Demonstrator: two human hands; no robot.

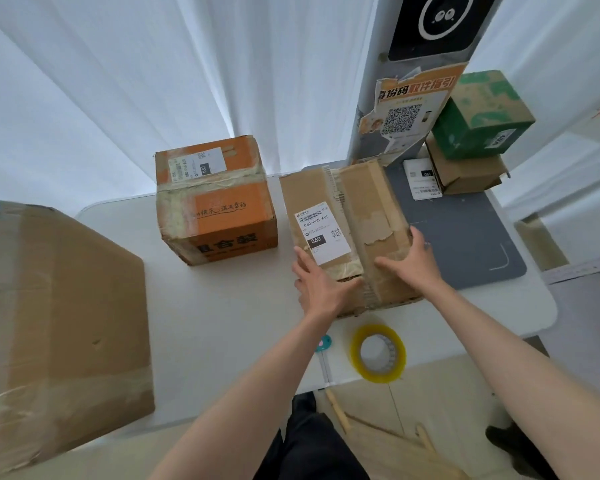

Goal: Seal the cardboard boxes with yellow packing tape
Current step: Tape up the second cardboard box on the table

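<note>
A flat brown cardboard box (357, 202) with a white shipping label lies at the middle of the white table (222, 323). My left hand (321, 284) rests on its near left corner with fingers spread. My right hand (407, 261) lies flat on its near right part, fingers straight. A roll of yellow packing tape (378, 353) lies flat on the table just in front of the box, between my forearms. An orange and brown box (215, 199) with old tape stands to the left.
A large brown box (59, 323) fills the table's left end. A grey mat (465, 230) lies to the right, with a small white box (423, 180) and a green box (482, 116) stacked on a brown one behind it. A small teal-handled tool (324, 344) lies beside the tape.
</note>
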